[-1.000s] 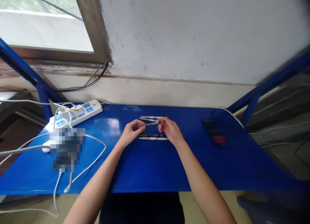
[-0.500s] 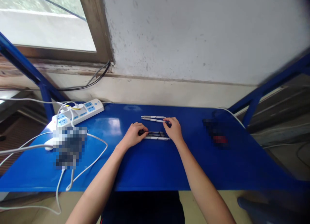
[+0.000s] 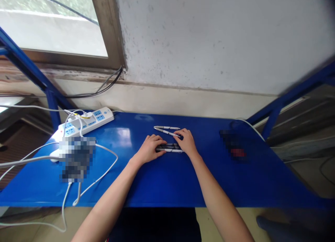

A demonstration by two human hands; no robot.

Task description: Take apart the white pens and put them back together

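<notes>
On the blue table (image 3: 162, 186) my left hand (image 3: 151, 149) is closed on the left ends of a small group of dark and white pens (image 3: 173, 150) lying side by side. My right hand (image 3: 185, 141) pinches the right end of a white and grey pen (image 3: 167, 132), which slants with its tip to the upper left. Just behind it lies another white pen (image 3: 171, 128), level and touched by neither hand. The two pens' tips nearly meet at the left. My right fingers hide part of the group's right ends.
A white power strip (image 3: 104, 118) with plugs and looping white cables (image 3: 115, 158) stands at the left, beside a blurred object (image 3: 77, 160). A blurred dark and red item (image 3: 237, 152) lies at the right. Blue frame bars rise at both sides.
The pen in my right hand has swung away from the one behind it, its right end nearer me. My left hand has shifted slightly right along the group of pens.
</notes>
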